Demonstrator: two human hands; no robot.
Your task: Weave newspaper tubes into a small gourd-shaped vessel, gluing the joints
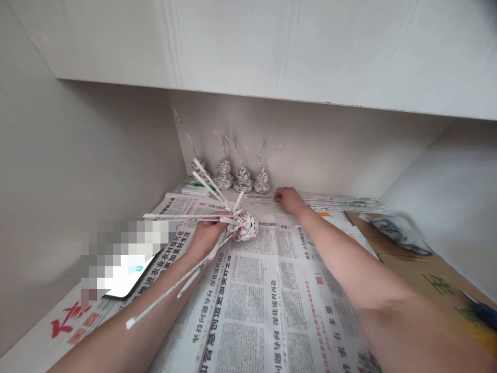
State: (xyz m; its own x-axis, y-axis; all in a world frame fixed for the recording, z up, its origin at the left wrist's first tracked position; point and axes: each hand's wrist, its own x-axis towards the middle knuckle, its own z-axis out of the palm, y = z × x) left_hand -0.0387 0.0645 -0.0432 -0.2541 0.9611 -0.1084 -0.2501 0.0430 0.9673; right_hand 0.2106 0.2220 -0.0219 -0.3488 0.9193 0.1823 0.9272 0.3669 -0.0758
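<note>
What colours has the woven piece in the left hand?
The woven piece is whitish with dark flecks and some red, seen in the head view.

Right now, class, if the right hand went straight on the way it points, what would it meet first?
Past the nearby paper rods, the right hand would probably first meet the rightmost standing woven piece, though depth is unclear.

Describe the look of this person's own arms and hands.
The left hand and right hand wear no gloves. The left forearm and right forearm are bare, with no sleeve, watch or bracelet showing. Rings are hard to judge at this size.
</note>
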